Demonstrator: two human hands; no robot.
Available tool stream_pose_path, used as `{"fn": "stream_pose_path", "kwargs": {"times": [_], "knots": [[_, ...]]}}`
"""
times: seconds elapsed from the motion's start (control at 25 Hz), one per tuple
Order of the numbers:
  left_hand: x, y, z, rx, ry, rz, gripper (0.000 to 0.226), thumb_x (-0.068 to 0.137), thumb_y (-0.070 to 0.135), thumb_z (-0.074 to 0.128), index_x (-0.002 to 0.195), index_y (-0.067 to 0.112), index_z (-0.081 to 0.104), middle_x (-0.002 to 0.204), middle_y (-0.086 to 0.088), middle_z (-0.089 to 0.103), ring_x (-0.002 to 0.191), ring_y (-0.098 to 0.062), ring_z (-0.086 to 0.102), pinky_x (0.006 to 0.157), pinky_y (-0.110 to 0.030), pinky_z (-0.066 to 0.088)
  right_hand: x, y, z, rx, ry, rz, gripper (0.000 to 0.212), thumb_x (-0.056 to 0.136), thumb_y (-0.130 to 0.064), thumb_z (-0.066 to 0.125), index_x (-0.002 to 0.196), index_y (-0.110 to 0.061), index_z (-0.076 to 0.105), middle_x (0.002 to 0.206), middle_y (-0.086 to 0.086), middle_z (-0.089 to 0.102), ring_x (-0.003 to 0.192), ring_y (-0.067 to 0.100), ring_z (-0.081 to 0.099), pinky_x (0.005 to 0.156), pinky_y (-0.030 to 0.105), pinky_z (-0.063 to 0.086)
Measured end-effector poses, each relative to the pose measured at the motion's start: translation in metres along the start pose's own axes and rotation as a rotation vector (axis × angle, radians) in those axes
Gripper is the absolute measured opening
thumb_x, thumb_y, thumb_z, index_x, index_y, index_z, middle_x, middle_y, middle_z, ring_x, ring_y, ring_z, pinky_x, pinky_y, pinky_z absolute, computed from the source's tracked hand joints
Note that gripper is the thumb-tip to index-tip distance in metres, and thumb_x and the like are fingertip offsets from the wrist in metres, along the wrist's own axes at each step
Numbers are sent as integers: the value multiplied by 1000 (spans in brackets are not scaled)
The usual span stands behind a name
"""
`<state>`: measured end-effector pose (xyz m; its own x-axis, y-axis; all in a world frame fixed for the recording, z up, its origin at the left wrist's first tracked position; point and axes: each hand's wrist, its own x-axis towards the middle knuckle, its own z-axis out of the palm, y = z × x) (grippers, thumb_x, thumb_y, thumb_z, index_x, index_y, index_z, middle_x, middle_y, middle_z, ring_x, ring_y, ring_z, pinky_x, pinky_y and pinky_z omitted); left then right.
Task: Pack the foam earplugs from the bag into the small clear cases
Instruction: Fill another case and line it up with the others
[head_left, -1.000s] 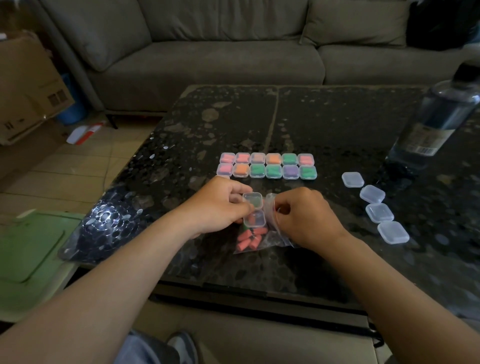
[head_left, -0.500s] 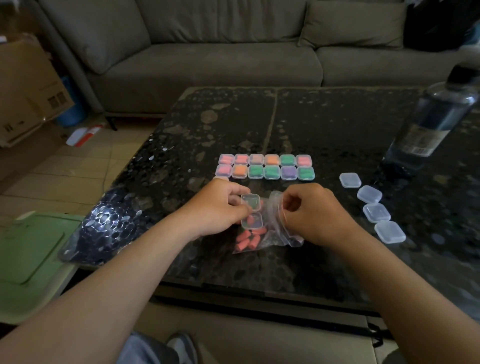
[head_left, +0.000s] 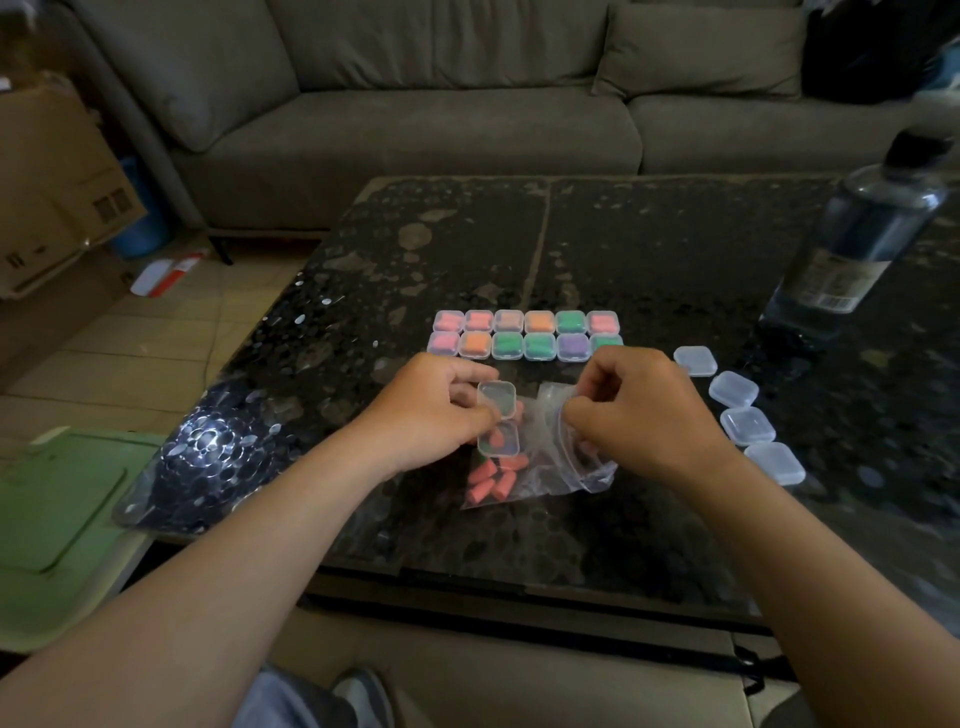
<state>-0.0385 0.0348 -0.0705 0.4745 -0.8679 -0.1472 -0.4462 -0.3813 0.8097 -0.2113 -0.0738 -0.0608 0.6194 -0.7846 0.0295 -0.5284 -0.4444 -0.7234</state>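
Earplugs (head_left: 493, 480), frame centre, in bag (head_left: 550, 467) pinched by curled fingers (head_left: 605, 379) of right hand (head_left: 639, 415); left hand (head_left: 431, 410) fingers grip open case (head_left: 498, 439).

Bench (head_left: 623, 249) glossy black, speckled, with tan blotches. Filled cases (head_left: 524, 335): far row pink, pink, dull orange, orange, green, pink; near row pink, orange, green, green, purple, green. Empty cases (head_left: 747, 426) at right frosted whitish-clear. Bag (head_left: 550, 467) clear; earplugs (head_left: 493, 478) inside salmon pink, a bit of green. Open case (head_left: 496, 397) clear, green and pink showing through. Sofa (head_left: 415, 130) grey-olive. Bottle (head_left: 857, 239) smoky clear, black cap, white barcode label. Cardboard box (head_left: 57, 182) brown. Floor (head_left: 104, 353) tan tiles.
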Motion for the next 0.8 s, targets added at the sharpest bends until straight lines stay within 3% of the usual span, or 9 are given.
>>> {"fn": "stream_pose_path", "kwargs": {"times": [0.16, 0.4, 0.68, 0.8], "knots": [[2, 3, 0, -193, 121, 16, 43, 87, -1, 73, 126, 15, 69, 88, -6, 77, 77, -12, 72, 69, -24, 60, 1, 1, -5, 77, 110, -28, 10, 82, -17, 69, 74, -20, 63, 69, -3, 65, 68, 15, 65, 61, 37, 60], [2, 7, 7, -353, 139, -10, 36, 87, 4, 75, 120, 18, 71, 91, -8, 78, 96, -31, 74, 92, -56, 58, -5, -4, -1, 162, 110, -146, 11, 83, -18, 68, 74, -23, 65, 69, -6, 66, 67, 11, 63, 62, 37, 58], [4, 8, 10, -358, 137, -21, 36, 88, 6, 75, 120, 20, 71, 90, -4, 79, 95, -27, 75, 91, -58, 58, -5, -5, -2, 260, 190, -108, 11, 85, -15, 64, 74, -18, 63, 69, 0, 67, 69, 18, 66, 61, 44, 59], [4, 10, 9, -367, 171, -8, 37, 87, 7, 75, 122, 18, 71, 92, -2, 79, 94, -23, 76, 90, -55, 59, -3, -5, 0, 341, 173, -55, 13, 86, -13, 59, 73, -15, 63, 73, 6, 70, 74, 27, 69, 65, 53, 59]]}}
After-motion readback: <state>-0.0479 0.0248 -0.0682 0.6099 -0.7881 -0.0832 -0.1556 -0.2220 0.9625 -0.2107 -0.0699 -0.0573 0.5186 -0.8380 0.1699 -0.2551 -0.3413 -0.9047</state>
